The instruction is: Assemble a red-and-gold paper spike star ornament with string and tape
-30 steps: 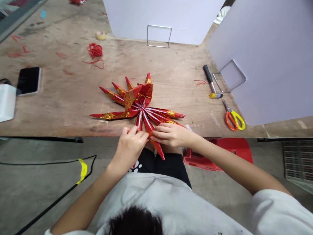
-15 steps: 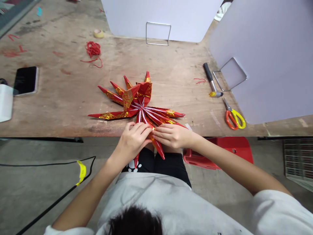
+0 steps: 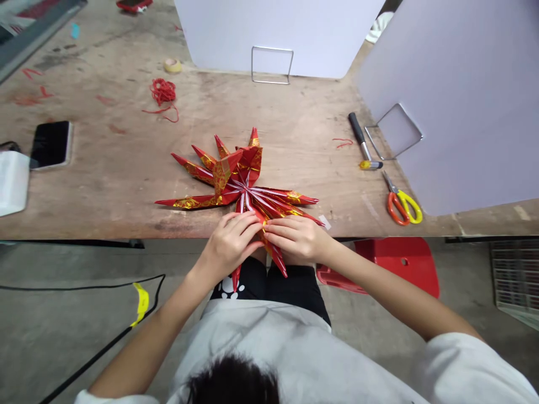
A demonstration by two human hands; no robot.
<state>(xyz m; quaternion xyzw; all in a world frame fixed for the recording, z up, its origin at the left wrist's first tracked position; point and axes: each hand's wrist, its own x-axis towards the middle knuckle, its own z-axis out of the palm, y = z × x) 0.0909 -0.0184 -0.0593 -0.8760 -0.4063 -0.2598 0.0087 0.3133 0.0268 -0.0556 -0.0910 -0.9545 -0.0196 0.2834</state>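
Observation:
A red and gold folded-paper star ornament point(image 3: 246, 188) lies at the front edge of the wooden table, its pointed arms fanning out from a pleated centre. Two of its points hang past the edge above my lap. My left hand point(image 3: 232, 238) is closed on the near side of the ornament, fingers curled over the paper. Close beside it, my right hand point(image 3: 297, 237) pinches the same near point, the fingertips of both hands almost meeting. The fingers cover part of the folds there.
On the wooden table point(image 3: 105, 185) are a phone point(image 3: 51, 144), a red cord bundle point(image 3: 163, 91), a tape roll point(image 3: 172, 65), a hammer point(image 3: 360, 137) and scissors point(image 3: 400, 205). White panels point(image 3: 278, 25) stand behind and right. A red stool point(image 3: 404, 264) is below the edge.
The view has shifted slightly, so the table and its objects sit a little lower in the picture. Both hands keep their hold on the ornament, with only slight finger movement.

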